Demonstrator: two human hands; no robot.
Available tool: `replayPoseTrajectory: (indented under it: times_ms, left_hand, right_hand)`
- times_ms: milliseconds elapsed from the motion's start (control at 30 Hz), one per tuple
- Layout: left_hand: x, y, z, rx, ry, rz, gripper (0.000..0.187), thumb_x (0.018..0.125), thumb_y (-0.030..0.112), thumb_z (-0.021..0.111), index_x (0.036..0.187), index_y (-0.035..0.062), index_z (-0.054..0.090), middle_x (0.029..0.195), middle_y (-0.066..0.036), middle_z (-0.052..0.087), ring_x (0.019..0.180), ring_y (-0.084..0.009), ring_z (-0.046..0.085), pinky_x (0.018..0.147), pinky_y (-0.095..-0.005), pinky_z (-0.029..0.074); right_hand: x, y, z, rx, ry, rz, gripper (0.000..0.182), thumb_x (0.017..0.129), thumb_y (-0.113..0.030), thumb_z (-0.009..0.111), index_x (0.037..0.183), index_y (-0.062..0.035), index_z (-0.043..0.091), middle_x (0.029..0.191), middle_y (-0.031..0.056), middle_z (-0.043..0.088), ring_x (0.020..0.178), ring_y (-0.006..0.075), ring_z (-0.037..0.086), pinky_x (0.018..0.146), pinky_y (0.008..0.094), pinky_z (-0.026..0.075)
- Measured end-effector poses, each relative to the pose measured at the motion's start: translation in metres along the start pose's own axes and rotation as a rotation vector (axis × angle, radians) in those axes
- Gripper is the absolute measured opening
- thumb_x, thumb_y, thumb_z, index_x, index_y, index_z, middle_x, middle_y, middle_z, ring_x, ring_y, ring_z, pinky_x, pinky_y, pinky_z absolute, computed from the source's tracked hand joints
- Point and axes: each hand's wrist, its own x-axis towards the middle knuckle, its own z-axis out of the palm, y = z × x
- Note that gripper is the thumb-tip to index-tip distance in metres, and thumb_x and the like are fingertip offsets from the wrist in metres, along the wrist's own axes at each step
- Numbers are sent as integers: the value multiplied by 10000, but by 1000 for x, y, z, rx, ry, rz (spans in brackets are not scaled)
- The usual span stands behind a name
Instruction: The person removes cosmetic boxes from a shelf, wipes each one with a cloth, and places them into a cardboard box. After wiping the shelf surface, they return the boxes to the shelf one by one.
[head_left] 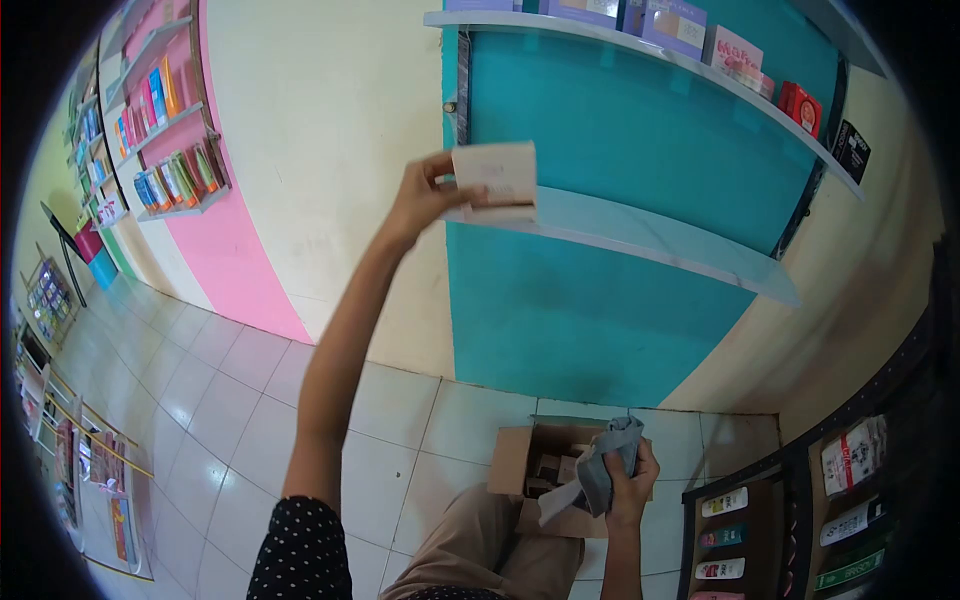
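Observation:
My left hand (435, 195) is raised to the lower wall shelf (640, 230), its fingers closed round a small pale box (497, 178) at the shelf's left end. Whether the box rests on the shelf is hard to tell. Low on the right, my right hand (630, 485) grips a crumpled grey cloth (598, 480). Below and behind the cloth, an open cardboard box (512, 462) stands on the floor with several small boxes inside, partly hidden by the cloth and hand.
An upper shelf (620, 38) holds purple, pink and red boxes. At the lower right stands a dark rack (800, 500) of tubes and packets. Product shelves (160, 130) line the pink wall on the left, with a low rack (100, 480) below.

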Motion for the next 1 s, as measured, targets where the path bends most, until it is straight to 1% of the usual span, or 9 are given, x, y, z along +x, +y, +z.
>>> replayPoseTrajectory:
  times_ms: [33,100,133,200,433,533,600,800,1000]
  left_hand:
    - [15,-7,-10,31,-25,10,365,683,120,670,1009,4,554,965,-118,586,874,-174,562,788,-311,448]
    - [38,-33,-22,58,-7,3,352,677,88,675,1005,18,568,915,-81,606,838,-157,571,751,-300,455]
    - [42,-39,-24,57,-6,5,352,677,88,675,1005,18,568,915,-81,606,838,-157,571,751,-300,455]
    - [51,-52,-27,3,-20,-74,351,676,95,685,1001,26,572,918,-73,609,833,-159,565,761,-300,445]
    - [65,-57,-28,78,-61,-40,345,680,102,689,997,30,574,912,-74,609,803,-156,554,755,-293,435]
    - [67,-60,-28,125,-35,-43,336,684,97,684,992,20,572,920,-80,607,807,-159,555,764,-290,431]
    - [66,-59,-28,119,-49,-23,337,688,95,680,994,11,567,929,-87,604,811,-160,555,771,-291,428]
    - [64,-59,-27,107,-46,-25,357,687,103,682,1009,11,558,936,-102,602,826,-172,563,780,-298,434]
    - [62,-61,-28,139,-18,1,384,678,117,689,1020,8,554,942,-114,600,818,-182,566,778,-309,441]
  right_hand:
    - [-2,0,-1,-2,-3,-1,309,704,-85,644,975,17,537,878,48,561,806,112,523,718,236,407]
    - [-5,-2,-3,28,67,45,302,705,-76,637,974,19,538,879,49,564,798,116,527,722,240,409]
    - [-6,-1,-4,28,66,43,302,705,-76,637,974,19,538,879,49,564,798,116,527,722,240,409]
    - [-6,0,-7,47,93,78,295,708,-69,634,972,21,537,878,50,566,790,115,530,721,239,409]
    - [-8,5,-12,57,124,133,293,712,-50,624,981,22,535,871,52,568,784,115,530,719,236,410]
    - [-9,8,-13,42,82,141,299,725,-50,606,1005,16,526,880,52,574,784,121,540,723,245,415]
    - [-10,9,-12,23,126,139,296,708,-52,626,980,20,534,870,54,564,790,117,524,724,242,407]
    - [-10,12,-14,14,148,160,315,699,-56,636,986,25,534,870,44,557,782,108,510,723,238,398]
    - [-10,11,-17,18,127,179,321,703,-66,638,993,26,534,880,48,557,795,112,508,733,239,395]
